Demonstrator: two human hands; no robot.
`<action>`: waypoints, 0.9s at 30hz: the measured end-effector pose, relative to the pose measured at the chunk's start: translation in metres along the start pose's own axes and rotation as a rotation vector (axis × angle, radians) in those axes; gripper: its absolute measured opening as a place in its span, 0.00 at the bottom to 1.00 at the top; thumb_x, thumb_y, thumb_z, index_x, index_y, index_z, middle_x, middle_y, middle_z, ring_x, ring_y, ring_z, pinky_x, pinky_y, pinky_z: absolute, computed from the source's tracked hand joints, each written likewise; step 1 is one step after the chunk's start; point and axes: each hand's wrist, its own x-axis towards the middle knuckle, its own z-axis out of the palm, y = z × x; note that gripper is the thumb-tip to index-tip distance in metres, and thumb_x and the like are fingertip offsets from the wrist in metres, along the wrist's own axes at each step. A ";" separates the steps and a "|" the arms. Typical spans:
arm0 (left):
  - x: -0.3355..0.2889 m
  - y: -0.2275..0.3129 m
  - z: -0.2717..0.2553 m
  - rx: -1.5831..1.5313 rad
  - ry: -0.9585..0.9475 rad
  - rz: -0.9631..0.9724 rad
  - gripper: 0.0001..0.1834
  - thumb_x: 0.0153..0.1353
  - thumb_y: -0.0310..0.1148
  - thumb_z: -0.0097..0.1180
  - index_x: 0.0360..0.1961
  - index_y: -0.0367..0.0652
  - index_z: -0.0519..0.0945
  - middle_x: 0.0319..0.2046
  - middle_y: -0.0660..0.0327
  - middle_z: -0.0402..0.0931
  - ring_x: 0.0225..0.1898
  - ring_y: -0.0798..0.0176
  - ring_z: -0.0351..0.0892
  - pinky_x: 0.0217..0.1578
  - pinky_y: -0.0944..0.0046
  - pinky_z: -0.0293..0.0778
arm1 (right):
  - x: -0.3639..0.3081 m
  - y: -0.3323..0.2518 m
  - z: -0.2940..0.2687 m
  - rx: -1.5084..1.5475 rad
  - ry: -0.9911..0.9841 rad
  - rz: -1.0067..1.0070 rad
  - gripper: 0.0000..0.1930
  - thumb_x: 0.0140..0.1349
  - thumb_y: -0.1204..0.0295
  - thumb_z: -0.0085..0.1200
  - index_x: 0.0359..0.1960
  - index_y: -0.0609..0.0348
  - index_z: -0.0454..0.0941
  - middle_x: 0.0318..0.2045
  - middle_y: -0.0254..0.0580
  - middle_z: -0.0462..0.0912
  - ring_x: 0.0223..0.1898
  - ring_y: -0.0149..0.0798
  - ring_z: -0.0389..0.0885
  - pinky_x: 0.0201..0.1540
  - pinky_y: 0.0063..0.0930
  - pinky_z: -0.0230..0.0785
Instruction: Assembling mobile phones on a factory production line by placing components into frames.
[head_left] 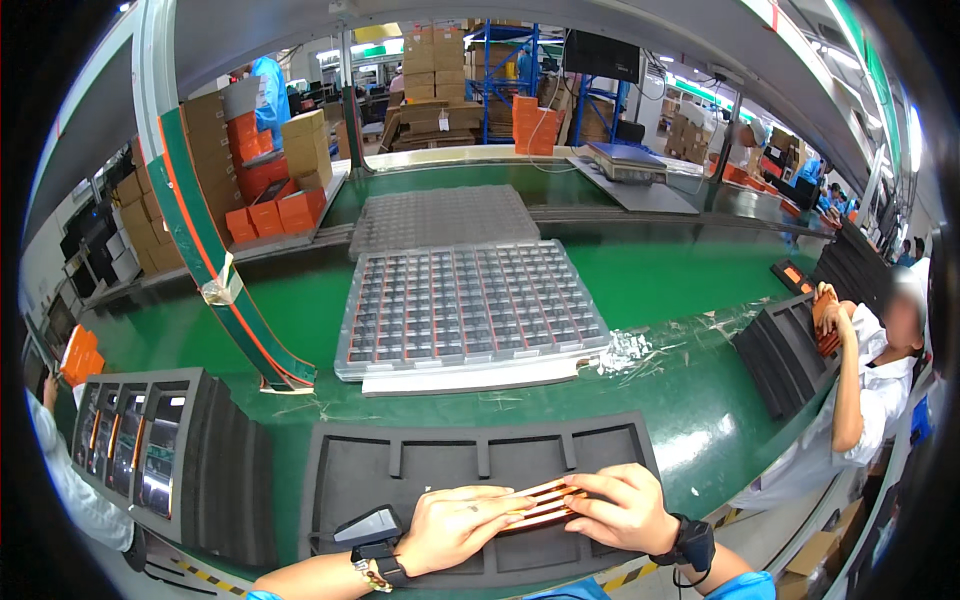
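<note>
Both my hands meet over a black foam tray (345, 470) with divided slots, at the front edge of the green bench. Between them is a small stack of thin flat pieces with orange edges (545, 500), spread slightly like a fan. My left hand (455, 525) grips the stack's left end, fingers pressed together. The other end is pinched by my right hand (625, 512), thumb and fingers closed on it. A small grey and black device (368, 527) lies in the tray's left part, beside my left wrist. The undersides of the pieces are hidden.
A clear plastic compartment tray (470, 300) filled with small parts stands beyond the foam tray. Stacked foam trays (225, 450) holding dark glossy pieces are at left. On the right, a co-worker (870, 345) handles orange pieces beside more foam trays (785, 350). A green post (205, 240) rises at left.
</note>
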 end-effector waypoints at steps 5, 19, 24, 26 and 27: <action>-0.002 -0.006 0.003 0.025 0.032 0.026 0.13 0.59 0.36 0.66 0.47 0.51 0.87 0.43 0.61 0.87 0.45 0.60 0.87 0.43 0.62 0.83 | 0.029 -0.011 0.013 0.373 0.108 0.130 0.14 0.50 0.67 0.72 0.38 0.54 0.84 0.44 0.36 0.85 0.42 0.38 0.83 0.45 0.32 0.75; 0.002 -0.006 0.001 0.068 0.002 0.058 0.13 0.61 0.40 0.65 0.46 0.52 0.88 0.48 0.70 0.85 0.44 0.66 0.86 0.39 0.67 0.83 | -0.004 0.000 0.010 0.875 0.194 0.717 0.04 0.65 0.80 0.59 0.40 0.66 0.81 0.34 0.43 0.87 0.33 0.30 0.87 0.35 0.23 0.81; 0.003 0.002 -0.003 0.063 0.028 0.056 0.11 0.60 0.37 0.65 0.44 0.52 0.88 0.49 0.69 0.85 0.43 0.65 0.86 0.39 0.67 0.83 | -0.007 0.000 -0.001 0.584 0.065 0.478 0.05 0.61 0.81 0.62 0.39 0.64 0.82 0.35 0.44 0.87 0.35 0.36 0.88 0.38 0.26 0.81; 0.002 -0.002 -0.001 0.059 0.016 0.049 0.11 0.60 0.37 0.65 0.44 0.52 0.88 0.49 0.69 0.85 0.43 0.65 0.86 0.39 0.67 0.83 | -0.006 0.002 -0.002 0.451 0.044 0.292 0.08 0.55 0.82 0.66 0.36 0.62 0.83 0.34 0.42 0.88 0.36 0.41 0.88 0.39 0.27 0.80; 0.002 -0.004 0.000 0.057 0.002 0.042 0.11 0.60 0.36 0.65 0.44 0.51 0.88 0.49 0.68 0.85 0.43 0.64 0.86 0.39 0.66 0.83 | -0.005 0.002 0.000 0.452 0.044 0.294 0.08 0.55 0.82 0.66 0.36 0.62 0.83 0.34 0.42 0.88 0.36 0.41 0.88 0.39 0.27 0.80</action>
